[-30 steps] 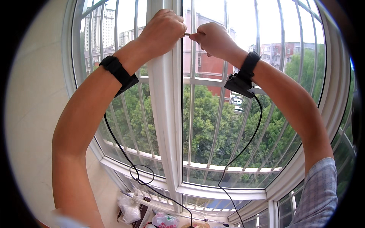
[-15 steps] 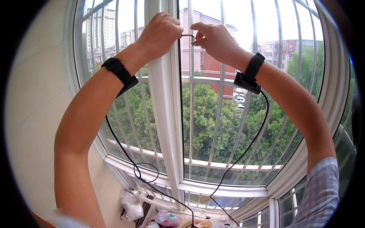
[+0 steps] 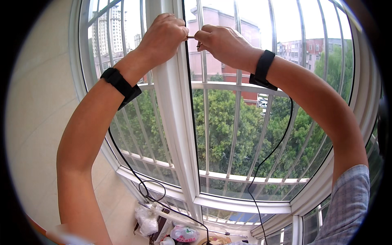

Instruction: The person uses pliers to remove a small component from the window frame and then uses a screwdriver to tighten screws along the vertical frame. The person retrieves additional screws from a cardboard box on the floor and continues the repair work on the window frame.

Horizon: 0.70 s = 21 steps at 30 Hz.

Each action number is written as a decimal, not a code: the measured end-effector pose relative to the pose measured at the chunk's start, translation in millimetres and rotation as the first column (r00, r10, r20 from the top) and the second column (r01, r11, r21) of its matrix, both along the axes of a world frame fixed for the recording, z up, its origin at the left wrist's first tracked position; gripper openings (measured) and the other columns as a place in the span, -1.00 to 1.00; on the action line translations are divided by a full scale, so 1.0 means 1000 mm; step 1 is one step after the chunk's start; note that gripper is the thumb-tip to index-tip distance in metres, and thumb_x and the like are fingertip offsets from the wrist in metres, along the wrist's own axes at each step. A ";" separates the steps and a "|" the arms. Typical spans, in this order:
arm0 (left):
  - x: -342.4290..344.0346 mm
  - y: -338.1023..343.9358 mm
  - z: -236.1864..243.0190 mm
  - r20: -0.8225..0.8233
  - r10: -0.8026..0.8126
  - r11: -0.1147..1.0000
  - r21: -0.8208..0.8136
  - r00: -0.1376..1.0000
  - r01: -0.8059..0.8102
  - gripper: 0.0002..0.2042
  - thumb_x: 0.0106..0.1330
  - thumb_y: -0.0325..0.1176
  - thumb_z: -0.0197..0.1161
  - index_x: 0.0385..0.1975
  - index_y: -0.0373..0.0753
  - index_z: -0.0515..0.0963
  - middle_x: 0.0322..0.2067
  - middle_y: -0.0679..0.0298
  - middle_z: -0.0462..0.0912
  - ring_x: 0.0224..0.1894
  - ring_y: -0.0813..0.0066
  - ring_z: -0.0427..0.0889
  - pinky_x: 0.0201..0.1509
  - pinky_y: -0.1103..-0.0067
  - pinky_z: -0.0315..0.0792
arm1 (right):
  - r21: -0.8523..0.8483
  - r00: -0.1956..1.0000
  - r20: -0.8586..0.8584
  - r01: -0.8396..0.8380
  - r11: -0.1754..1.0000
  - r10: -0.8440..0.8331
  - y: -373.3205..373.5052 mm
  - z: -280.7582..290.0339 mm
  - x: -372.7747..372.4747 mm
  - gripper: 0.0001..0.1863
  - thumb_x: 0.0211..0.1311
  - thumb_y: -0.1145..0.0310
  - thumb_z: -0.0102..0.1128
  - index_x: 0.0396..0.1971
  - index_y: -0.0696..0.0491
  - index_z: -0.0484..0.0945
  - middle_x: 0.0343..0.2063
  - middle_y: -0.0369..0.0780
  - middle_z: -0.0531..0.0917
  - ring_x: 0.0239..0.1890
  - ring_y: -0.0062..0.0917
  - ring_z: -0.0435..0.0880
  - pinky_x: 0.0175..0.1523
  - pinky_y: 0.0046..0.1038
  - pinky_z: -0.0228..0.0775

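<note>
A thin, dark metal rod (image 3: 190, 37) bridges my two hands, high up in front of the window. My left hand (image 3: 165, 36) is closed over its left end, against or just in front of the white window post (image 3: 168, 94). The fingers of my right hand (image 3: 222, 43) pinch the rod's bent right end, whose tip shows just below them. What lies inside my left fist is hidden. Black straps with small boxes circle both wrists, the left strap (image 3: 119, 85) and the right strap (image 3: 264, 69).
Black cables (image 3: 277, 145) hang from both wrists. Beyond the glass stand metal security bars (image 3: 234, 122), with trees and buildings outside. A clear plastic bag (image 3: 146, 220) and a white-and-pink bag (image 3: 184, 233) lie below. A tiled wall (image 3: 41, 106) rises on the left.
My right hand has moved left and its fingers have closed on the rod's bent end. In the picture, my left hand and the window post have shifted slightly left.
</note>
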<state>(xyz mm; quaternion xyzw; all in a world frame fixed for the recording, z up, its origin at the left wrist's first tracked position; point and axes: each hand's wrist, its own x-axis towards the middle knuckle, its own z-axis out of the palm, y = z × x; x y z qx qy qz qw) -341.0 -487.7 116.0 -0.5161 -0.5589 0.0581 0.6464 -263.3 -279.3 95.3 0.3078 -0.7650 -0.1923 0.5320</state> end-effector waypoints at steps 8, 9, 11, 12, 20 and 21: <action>-0.001 0.000 -0.001 -0.054 -0.023 1.000 0.009 0.998 0.024 -0.95 0.16 -0.56 0.37 -0.40 -0.35 0.71 -0.40 0.13 0.65 -0.15 0.10 0.63 0.22 0.25 0.39 | -0.214 0.995 -0.066 -0.086 0.973 0.074 -0.011 0.000 -0.013 -0.81 0.39 0.33 0.24 -0.33 0.16 0.58 -0.53 -0.06 0.64 -0.45 -0.07 0.64 -0.34 -0.23 0.48; -0.001 0.001 0.000 -0.058 -0.022 1.000 0.013 0.998 0.023 -0.95 0.16 -0.57 0.34 -0.41 -0.33 0.71 -0.42 0.13 0.66 -0.15 0.12 0.64 0.23 0.26 0.39 | -0.240 0.994 -0.088 -0.088 0.967 0.069 -0.010 0.001 -0.016 -0.80 0.40 0.32 0.24 -0.34 0.16 0.58 -0.56 -0.08 0.62 -0.48 -0.13 0.64 -0.37 -0.26 0.47; -0.001 0.002 0.001 -0.063 -0.015 1.000 0.019 0.998 0.017 -0.91 0.17 -0.59 0.27 -0.44 -0.30 0.71 -0.44 0.14 0.68 -0.16 0.17 0.67 0.26 0.28 0.39 | -0.293 0.989 -0.132 -0.097 0.951 0.060 -0.019 0.002 -0.014 -0.77 0.42 0.29 0.23 -0.36 0.16 0.60 -0.63 -0.11 0.59 -0.53 -0.23 0.64 -0.43 -0.32 0.44; -0.001 0.002 0.000 -0.044 -0.010 1.000 0.021 0.999 0.011 -0.95 0.18 -0.56 0.31 -0.43 -0.32 0.71 -0.43 0.15 0.67 -0.16 0.15 0.66 0.25 0.27 0.39 | -0.467 0.993 0.047 -0.075 0.881 0.109 -0.021 0.004 -0.011 -0.76 0.43 0.28 0.22 -0.36 0.16 0.60 -0.64 -0.16 0.57 -0.55 -0.32 0.62 -0.46 -0.36 0.41; 0.002 0.000 0.000 0.010 -0.016 1.000 0.021 1.000 0.016 -0.95 0.19 -0.51 0.38 -0.41 -0.36 0.68 -0.43 0.15 0.63 -0.14 0.11 0.62 0.24 0.26 0.39 | -0.915 0.712 0.376 0.188 0.356 0.593 -0.039 0.020 0.011 -0.68 0.49 0.20 0.17 -0.32 0.17 0.61 -0.56 -0.30 0.61 -0.64 -0.67 0.47 -0.60 -0.57 0.24; 0.002 0.002 0.001 0.019 -0.023 1.000 0.011 1.000 0.023 -0.95 0.19 -0.51 0.38 -0.41 -0.36 0.68 -0.42 0.15 0.63 -0.13 0.12 0.61 0.24 0.27 0.38 | -0.887 0.706 0.422 0.193 0.419 0.568 -0.031 0.023 0.012 -0.69 0.48 0.20 0.18 -0.28 0.18 0.62 -0.54 -0.27 0.65 -0.62 -0.65 0.53 -0.59 -0.55 0.29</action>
